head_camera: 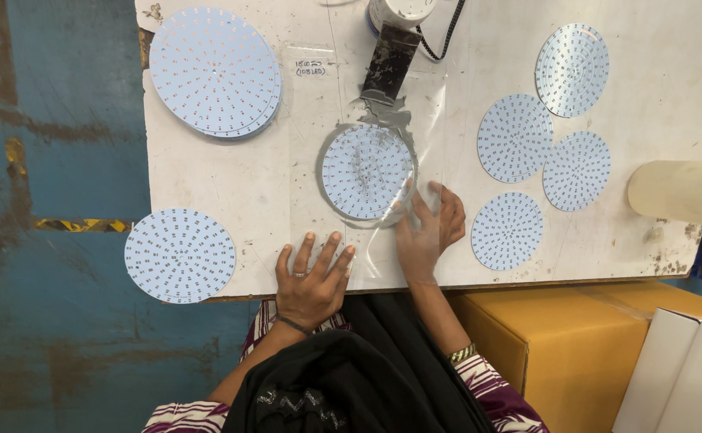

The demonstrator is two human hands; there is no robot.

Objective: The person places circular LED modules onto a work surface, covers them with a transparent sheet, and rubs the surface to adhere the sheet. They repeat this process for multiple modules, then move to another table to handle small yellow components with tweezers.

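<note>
Nearest, the left hand [312, 277] lies flat on the worktop [231, 180], fingers spread and holding nothing, pinning the near edge of a clear film [383, 232]. The right hand [430, 228] rests just beyond, fingers loosely curled on the film at the rim of the centre disc [367, 171], pressing rather than gripping. That disc sits mid-worktop under the film, ringed by grey paste. It looks thin, stiff and light, a flat round board dotted with tiny parts, probably best lifted by its bare edge; the film is floppy and slick. Four like discs [545, 128] lie to the right, a stack [215, 72] far left, and a dark squeegee [389, 64] beyond.
</note>
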